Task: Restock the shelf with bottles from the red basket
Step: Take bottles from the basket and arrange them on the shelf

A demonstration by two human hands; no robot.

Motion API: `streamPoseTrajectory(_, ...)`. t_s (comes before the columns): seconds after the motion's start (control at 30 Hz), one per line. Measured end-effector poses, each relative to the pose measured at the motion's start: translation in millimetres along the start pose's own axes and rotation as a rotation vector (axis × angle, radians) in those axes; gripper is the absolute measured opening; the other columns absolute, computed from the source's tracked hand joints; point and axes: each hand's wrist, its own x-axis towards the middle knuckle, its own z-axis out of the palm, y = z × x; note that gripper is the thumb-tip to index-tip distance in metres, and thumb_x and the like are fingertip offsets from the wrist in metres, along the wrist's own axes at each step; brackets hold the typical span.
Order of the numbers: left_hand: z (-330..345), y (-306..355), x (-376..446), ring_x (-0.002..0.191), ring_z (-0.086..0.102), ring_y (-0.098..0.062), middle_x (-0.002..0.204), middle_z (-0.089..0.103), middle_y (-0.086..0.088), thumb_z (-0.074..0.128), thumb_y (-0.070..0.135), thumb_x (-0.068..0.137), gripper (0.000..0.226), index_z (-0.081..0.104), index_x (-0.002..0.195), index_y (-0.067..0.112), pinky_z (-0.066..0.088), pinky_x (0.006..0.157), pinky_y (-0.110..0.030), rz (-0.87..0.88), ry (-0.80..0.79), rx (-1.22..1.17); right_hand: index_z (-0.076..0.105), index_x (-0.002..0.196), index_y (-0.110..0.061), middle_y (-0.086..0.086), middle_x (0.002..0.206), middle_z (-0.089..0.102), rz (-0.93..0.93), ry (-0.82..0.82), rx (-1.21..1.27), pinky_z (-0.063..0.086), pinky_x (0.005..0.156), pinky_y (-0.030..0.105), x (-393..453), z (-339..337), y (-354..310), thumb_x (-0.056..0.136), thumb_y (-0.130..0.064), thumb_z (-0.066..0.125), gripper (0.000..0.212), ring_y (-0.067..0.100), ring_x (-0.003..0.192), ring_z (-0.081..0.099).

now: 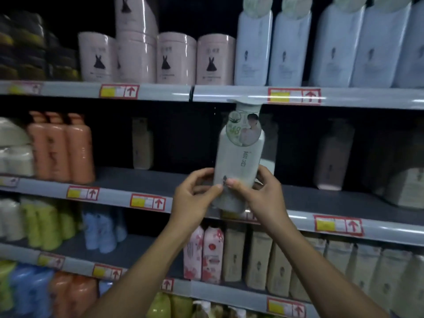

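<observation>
- Pale grey-green plastic pump bottle (238,157) with a round picture label is held upright in front of the grey metal middle shelf (146,180), its base level with the shelf's front rail.
- Left hand (195,198) grips the bottle's lower left side, fingers curled round it, thumb on the front.
- Right hand (259,191) clamps the lower right side, thumb across the front, almost meeting the left thumb.
- Left of the bottle on that shelf stand orange plastic bottles (62,148); behind it, dim beige bottles (142,143).
- Above the bottle, pink cylindrical tubs (176,58) and pale blue bottles (252,49).
</observation>
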Motion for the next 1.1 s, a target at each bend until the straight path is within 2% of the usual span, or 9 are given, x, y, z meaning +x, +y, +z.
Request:
streamPoseTrajectory(0.1,8,-11,19,0.093,0.075,-0.010,0.104,0.078,0.010,0.079,0.011,0.085,0.036,0.074,0.113,0.033,0.058,0.072,-0.020,0.021,0.078,0.025,0.069,0.116,-0.022,-0.004,0.116,0.072,-0.010,-0.002,-0.025,0.063,0.088,0.043,25,10,10,0.076,-0.027,0.091,0.046,0.012,0.102,0.072)
streamPoseTrajectory(0.23,15,-28,36,0.090,0.075,-0.004,0.098,0.079,0.009,0.071,0.008,0.092,0.032,0.075,0.108,0.035,0.056,0.070,-0.014,0.010,0.185,0.063,0.069,0.120,-0.022,0.004,0.118,0.053,-0.014,0.029,-0.196,0.061,0.089,0.041,48,19,29,0.074,-0.035,0.091,0.053,0.016,0.104,0.063)
streamPoseTrajectory(0.4,21,-42,49,0.090,0.074,-0.002,0.106,0.077,0.009,0.073,0.009,0.090,0.035,0.073,0.118,0.030,0.058,0.072,-0.016,0.024,0.204,0.138,0.072,0.120,-0.016,0.010,0.121,0.061,0.038,0.005,-0.146,0.060,0.091,0.047,70,19,42,0.074,-0.031,0.092,0.053,0.024,0.105,0.068)
streamPoseTrajectory(0.5,27,-48,50,0.092,0.074,-0.004,0.109,0.075,0.008,0.076,0.008,0.088,0.044,0.070,0.127,0.027,0.061,0.076,-0.021,-0.007,0.190,0.172,0.073,0.116,-0.020,0.006,0.115,0.066,0.002,0.035,-0.191,0.060,0.088,0.038,76,19,47,0.074,-0.034,0.091,0.048,0.016,0.100,0.068)
streamPoseTrajectory(0.6,31,-54,47,0.088,0.074,-0.005,0.106,0.075,0.008,0.074,0.002,0.087,0.045,0.069,0.123,0.030,0.063,0.075,-0.025,-0.037,0.174,0.205,0.071,0.122,-0.024,0.000,0.114,0.071,-0.030,0.051,-0.238,0.059,0.081,0.030,75,15,50,0.076,-0.034,0.090,0.050,0.009,0.098,0.067)
streamPoseTrajectory(0.7,37,-59,44,0.085,0.074,-0.004,0.105,0.075,0.009,0.077,0.005,0.086,0.041,0.067,0.111,0.036,0.063,0.074,-0.027,-0.028,0.170,0.262,0.068,0.124,-0.028,-0.005,0.112,0.074,-0.009,0.095,-0.252,0.063,0.079,0.034,67,9,55,0.079,-0.039,0.087,0.050,0.007,0.095,0.071)
streamPoseTrajectory(0.77,44,-58,44,0.086,0.073,-0.006,0.105,0.073,0.010,0.080,0.012,0.084,0.043,0.065,0.118,0.034,0.063,0.073,-0.026,-0.033,0.156,0.300,0.067,0.120,-0.032,-0.008,0.106,0.075,-0.008,0.115,-0.280,0.064,0.076,0.036,59,6,57,0.080,-0.039,0.086,0.046,0.007,0.089,0.073)
streamPoseTrajectory(0.93,49,-58,43,0.094,0.069,-0.003,0.108,0.072,0.015,0.083,0.023,0.081,0.050,0.063,0.124,0.038,0.063,0.074,-0.029,0.020,0.142,0.453,0.074,0.109,-0.009,0.005,0.103,0.078,0.084,0.135,-0.538,0.062,0.084,0.040,51,10,64,0.078,-0.032,0.088,0.041,0.018,0.091,0.073)
streamPoseTrajectory(1.1,42,-61,49,0.091,0.068,0.001,0.105,0.072,0.018,0.083,0.017,0.081,0.048,0.065,0.122,0.033,0.054,0.069,-0.017,0.004,0.221,0.481,0.077,0.095,-0.008,0.004,0.089,0.078,0.096,0.148,-0.592,0.059,0.078,0.033,57,18,65,0.076,-0.035,0.088,0.035,0.017,0.080,0.071)
